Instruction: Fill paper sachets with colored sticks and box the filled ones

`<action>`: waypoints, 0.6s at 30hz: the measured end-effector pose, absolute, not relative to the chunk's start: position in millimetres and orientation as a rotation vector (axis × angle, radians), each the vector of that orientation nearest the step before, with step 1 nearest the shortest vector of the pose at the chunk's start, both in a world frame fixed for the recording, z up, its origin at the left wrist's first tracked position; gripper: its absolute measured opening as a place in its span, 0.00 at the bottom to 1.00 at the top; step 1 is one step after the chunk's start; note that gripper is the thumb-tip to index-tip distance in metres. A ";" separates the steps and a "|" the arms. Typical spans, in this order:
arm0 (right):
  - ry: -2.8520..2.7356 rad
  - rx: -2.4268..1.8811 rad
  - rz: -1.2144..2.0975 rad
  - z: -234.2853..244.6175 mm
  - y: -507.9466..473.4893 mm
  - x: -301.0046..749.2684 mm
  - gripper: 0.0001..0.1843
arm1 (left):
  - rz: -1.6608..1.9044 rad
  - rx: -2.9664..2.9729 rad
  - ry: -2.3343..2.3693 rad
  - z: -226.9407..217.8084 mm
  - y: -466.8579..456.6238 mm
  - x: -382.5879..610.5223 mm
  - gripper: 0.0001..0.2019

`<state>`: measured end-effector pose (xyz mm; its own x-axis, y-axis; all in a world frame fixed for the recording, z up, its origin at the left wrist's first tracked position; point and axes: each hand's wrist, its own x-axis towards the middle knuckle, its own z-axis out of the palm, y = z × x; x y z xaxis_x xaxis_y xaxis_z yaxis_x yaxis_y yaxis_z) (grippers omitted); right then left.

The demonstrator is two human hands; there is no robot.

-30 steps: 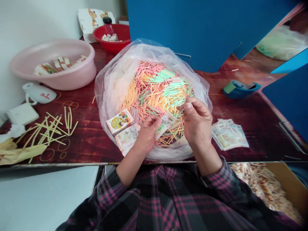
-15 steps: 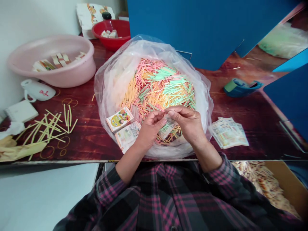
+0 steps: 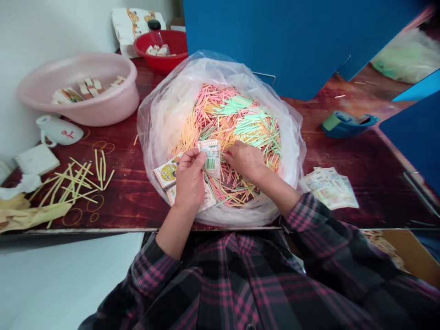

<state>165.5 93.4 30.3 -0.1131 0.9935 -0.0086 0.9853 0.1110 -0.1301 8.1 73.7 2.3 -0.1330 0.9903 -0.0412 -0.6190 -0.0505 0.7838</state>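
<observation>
Well left of the clear plastic bag (image 3: 158, 123), a pink plastic basin (image 3: 77, 107) sits on the dark red tabletop (image 3: 378, 197) with paper packets (image 3: 85, 89) inside. Nearer the bag's left side are a white mug (image 3: 60, 131), a white pad (image 3: 37, 159), a scatter of loose yellow sticks (image 3: 74, 181) and a crumpled yellow wrapper (image 3: 30, 216). Just behind the bag's left shoulder, a red bowl (image 3: 160, 52) holds more small packets (image 3: 157, 50), with a printed sheet (image 3: 134, 32) beyond it. Inside the bag lies a big heap of thin pink, orange, yellow and green sticks (image 3: 237, 121). At the bag's near-left part, the left hand (image 3: 189, 178) is closed on a printed packet (image 3: 210, 158), pinching it upright between thumb and fingers above the heap, while 2 more packets (image 3: 167, 173) lie on the plastic under that hand. The right hand (image 3: 244, 160) is in the bag too, curled and palm-down, with its fingers (image 3: 228, 156) in the sticks; whether it grips any cannot be told. A plaid sleeve (image 3: 305, 215) runs up to it from the near side. Right of the bag are a fanned stack of packets (image 3: 330, 188) and, farther back, a blue tape dispenser (image 3: 349, 124) — a blue panel (image 3: 275, 41) stands behind the bag.
</observation>
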 end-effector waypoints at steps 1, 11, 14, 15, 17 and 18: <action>-2.308 -2.052 0.134 31.0 95.3 160.2 0.20 | 1.561 0.625 0.787 1.5 72.9 7.7 0.15; -2.394 -2.092 0.131 34.6 105.3 148.4 0.18 | 1.562 0.594 0.798 -6.6 72.9 10.0 0.15; -2.374 -1.991 0.121 35.9 99.4 164.2 0.16 | 1.499 0.617 0.809 -8.6 69.5 12.1 0.15; -2.356 -1.945 0.116 35.8 96.7 170.8 0.15 | 1.477 0.624 0.816 -9.1 68.2 13.2 0.15; -2.298 -1.853 0.126 34.9 91.1 183.7 0.13 | 1.440 0.654 0.829 -9.7 65.8 15.7 0.15; -2.254 -1.811 0.148 34.2 88.2 189.3 0.12 | 1.427 0.678 0.832 -9.7 64.8 16.9 0.15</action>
<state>189.3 88.2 34.2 -0.1993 0.9717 0.1270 0.9467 0.2244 -0.2311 16.9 64.8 -9.7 -0.0383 0.9954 -0.0876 -0.5662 0.0506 0.8227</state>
